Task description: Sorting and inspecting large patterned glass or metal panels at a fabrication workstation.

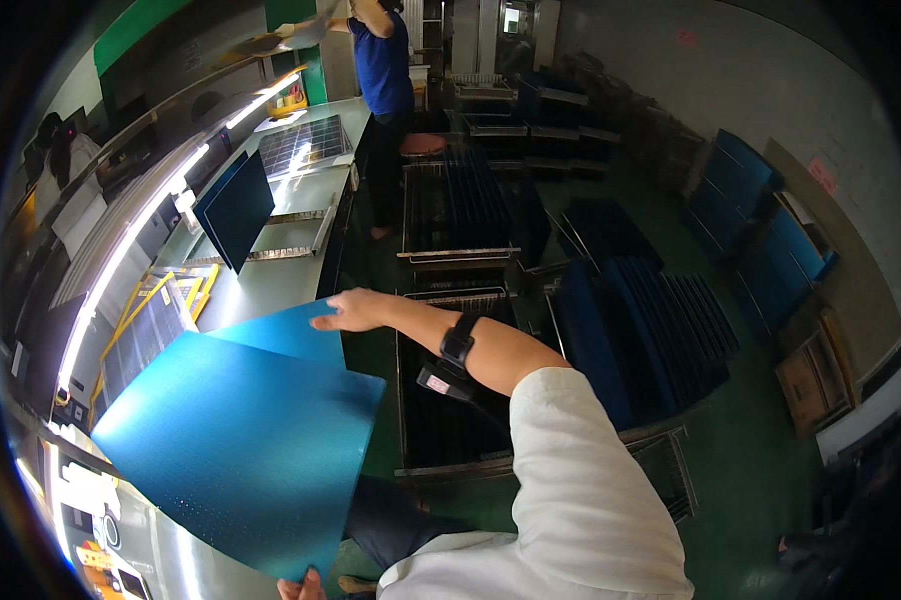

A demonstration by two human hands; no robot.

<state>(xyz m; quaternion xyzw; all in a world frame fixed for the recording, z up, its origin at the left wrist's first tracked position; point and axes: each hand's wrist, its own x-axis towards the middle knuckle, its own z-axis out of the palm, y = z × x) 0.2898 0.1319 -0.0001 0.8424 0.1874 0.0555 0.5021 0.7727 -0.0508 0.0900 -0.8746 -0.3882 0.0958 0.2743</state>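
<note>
Two thin blue panels overlap in front of me, tilted over the near end of the bench. The nearer panel is large and glossy, with small light specks toward its lower part. Behind it, the farther panel shows only its upper part. My right hand reaches across and pinches the farther panel's upper right corner. Low in the picture, my left hand grips the nearer panel's bottom corner; only its fingertips show. A black band with a small box sits on my right forearm.
The metal bench runs along my left under strip lights. On it stand dark blue panels, a gridded solar panel and yellow-edged frames. Racks of blue panels fill the floor to the right. Another person stands farther along.
</note>
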